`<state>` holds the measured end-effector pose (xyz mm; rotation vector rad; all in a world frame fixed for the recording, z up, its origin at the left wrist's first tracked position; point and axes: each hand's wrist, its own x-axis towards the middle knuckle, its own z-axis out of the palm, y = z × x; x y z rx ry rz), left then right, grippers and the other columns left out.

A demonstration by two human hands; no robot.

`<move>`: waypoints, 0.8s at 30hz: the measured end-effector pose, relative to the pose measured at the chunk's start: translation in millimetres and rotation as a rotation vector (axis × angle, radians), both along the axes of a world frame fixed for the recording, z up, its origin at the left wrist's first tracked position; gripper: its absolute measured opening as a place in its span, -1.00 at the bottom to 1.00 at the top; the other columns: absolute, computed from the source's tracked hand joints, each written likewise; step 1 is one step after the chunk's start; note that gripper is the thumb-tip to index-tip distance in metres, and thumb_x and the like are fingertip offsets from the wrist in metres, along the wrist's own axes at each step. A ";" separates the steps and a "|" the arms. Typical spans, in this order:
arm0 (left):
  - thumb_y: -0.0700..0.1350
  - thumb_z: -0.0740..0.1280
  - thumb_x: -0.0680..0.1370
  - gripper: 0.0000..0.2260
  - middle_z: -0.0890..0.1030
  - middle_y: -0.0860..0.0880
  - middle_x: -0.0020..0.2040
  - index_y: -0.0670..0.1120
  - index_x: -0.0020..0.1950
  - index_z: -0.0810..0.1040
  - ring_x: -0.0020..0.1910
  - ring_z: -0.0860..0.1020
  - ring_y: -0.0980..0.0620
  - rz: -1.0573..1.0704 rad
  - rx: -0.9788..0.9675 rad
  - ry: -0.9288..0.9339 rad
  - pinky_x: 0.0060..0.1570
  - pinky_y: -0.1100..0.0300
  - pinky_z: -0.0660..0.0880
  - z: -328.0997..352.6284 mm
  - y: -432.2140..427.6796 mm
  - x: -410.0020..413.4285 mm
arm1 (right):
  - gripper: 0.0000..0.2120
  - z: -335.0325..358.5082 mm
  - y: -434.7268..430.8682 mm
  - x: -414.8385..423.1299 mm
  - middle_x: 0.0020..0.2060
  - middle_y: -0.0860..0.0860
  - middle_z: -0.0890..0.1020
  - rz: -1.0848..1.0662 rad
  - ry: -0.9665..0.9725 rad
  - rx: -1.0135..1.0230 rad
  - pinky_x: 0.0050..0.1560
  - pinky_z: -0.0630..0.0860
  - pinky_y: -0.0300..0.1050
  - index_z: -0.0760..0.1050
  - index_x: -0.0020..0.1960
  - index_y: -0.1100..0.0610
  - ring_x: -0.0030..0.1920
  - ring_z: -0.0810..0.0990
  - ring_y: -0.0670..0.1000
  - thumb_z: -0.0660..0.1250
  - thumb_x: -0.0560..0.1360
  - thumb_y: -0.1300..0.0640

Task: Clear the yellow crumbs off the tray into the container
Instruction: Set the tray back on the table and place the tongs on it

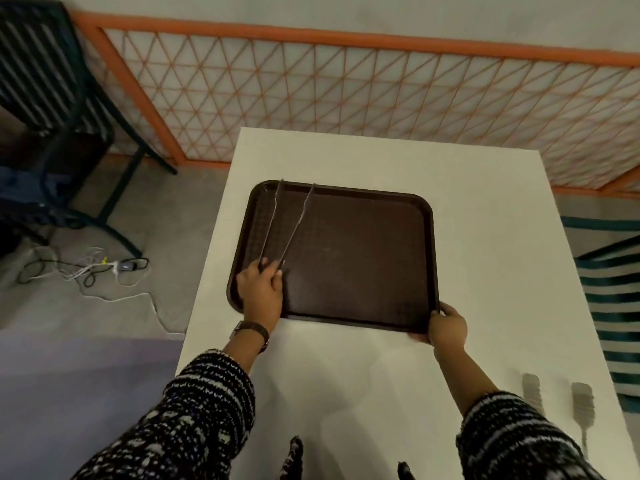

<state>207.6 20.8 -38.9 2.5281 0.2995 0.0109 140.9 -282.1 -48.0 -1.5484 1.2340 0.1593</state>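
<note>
A dark brown tray (363,258) lies on the white table (485,237). My left hand (261,292) rests over the tray's near left corner and holds metal tongs (289,223), whose two arms spread apart and point away toward the tray's far left corner. My right hand (446,327) grips the tray's near right corner, thumb on the rim. I see no yellow crumbs on the tray surface, and no container is in view.
An orange lattice fence (346,98) runs behind the table. A dark metal chair (52,98) stands at the left, with cables and a plug strip (104,268) on the floor. A striped teal chair (616,306) is at the right edge.
</note>
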 end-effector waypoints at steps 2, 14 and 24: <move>-0.16 0.22 0.57 -0.74 0.46 -0.20 0.27 -0.13 0.23 0.55 0.23 0.33 -0.23 0.005 -0.025 0.012 0.26 0.02 0.27 -0.8 -1.3 6.9 | -0.64 -1.4 4.1 22.4 0.14 0.18 0.54 -0.020 -0.015 0.003 -0.36 0.63 0.08 0.42 0.33 0.18 -0.26 0.62 0.33 0.11 0.56 0.33; -0.19 0.23 0.57 -0.75 0.47 -0.18 0.26 -0.11 0.21 0.57 0.23 0.32 -0.21 -0.060 -0.058 -0.026 0.28 0.01 0.27 -11.4 -17.8 66.7 | -0.64 -1.2 -2.4 91.0 0.20 0.17 0.56 0.163 0.067 -0.213 -0.26 0.53 -0.11 0.39 0.35 0.18 0.05 0.58 0.22 0.23 0.55 0.23; -0.15 0.23 0.56 -0.74 0.33 -0.14 0.43 -0.03 0.23 0.56 0.27 0.30 -0.23 -0.113 0.038 0.051 0.28 -0.06 0.26 -31.7 -26.8 88.4 | -0.62 -10.5 -8.3 92.4 0.20 0.16 0.56 0.220 0.090 -0.251 -0.11 0.57 0.02 0.36 0.36 0.17 0.06 0.58 0.20 0.26 0.55 0.20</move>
